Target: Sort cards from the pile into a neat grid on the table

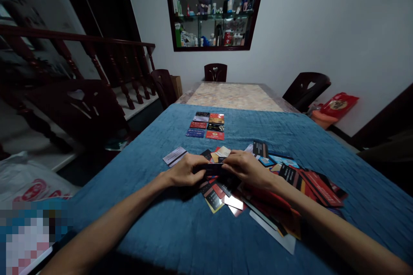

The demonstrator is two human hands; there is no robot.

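Between my left hand (189, 170) and my right hand (243, 166) is a dark card (211, 168), tilted so that its narrow side faces me. The fingers of both hands pinch its two ends. Beneath and around the hands lies a loose heap of cards (222, 197) in black, red, yellow and white, partly hidden by my hands and right forearm. A pale card with a dark stripe (175, 156) lies just left of my left hand. Farther back, several cards (206, 125) lie flat in two neat columns.
A blue cloth (145, 167) covers the near part of the table, with a patterned tabletop (232, 94) beyond. More cards (319, 187) spread to the right. Dark wooden chairs (215, 72) stand around. A white plastic bag (29, 178) is at the left.
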